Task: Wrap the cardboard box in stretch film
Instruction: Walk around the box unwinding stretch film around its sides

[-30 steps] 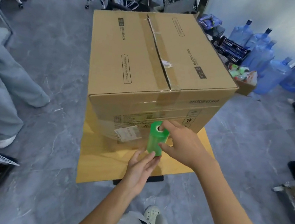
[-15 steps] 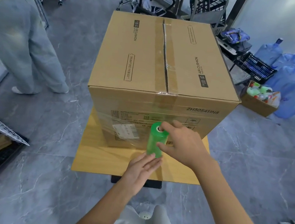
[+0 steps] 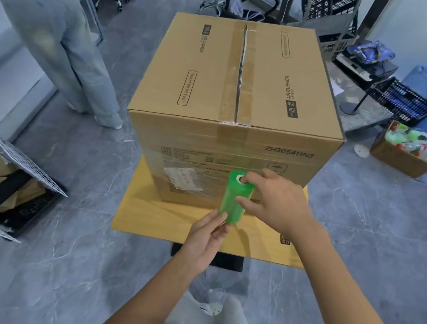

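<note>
Early in the wrap, I'd say: clear film (image 3: 175, 175) runs left from the green roll (image 3: 235, 200) across the lower front of the box (image 3: 238, 80); the rest looks bare. R hand (image 3: 282, 202) pinches the roll's top, one digit at the core, another on its side. L hand (image 3: 204, 241) sits below, straightish fingers touching the bottom end. The roll stands upright btwn them, just before the box. Next needs tension & a walk round the corner right of the grip. Box: big, taped, on a board (image 3: 167, 222).
</note>
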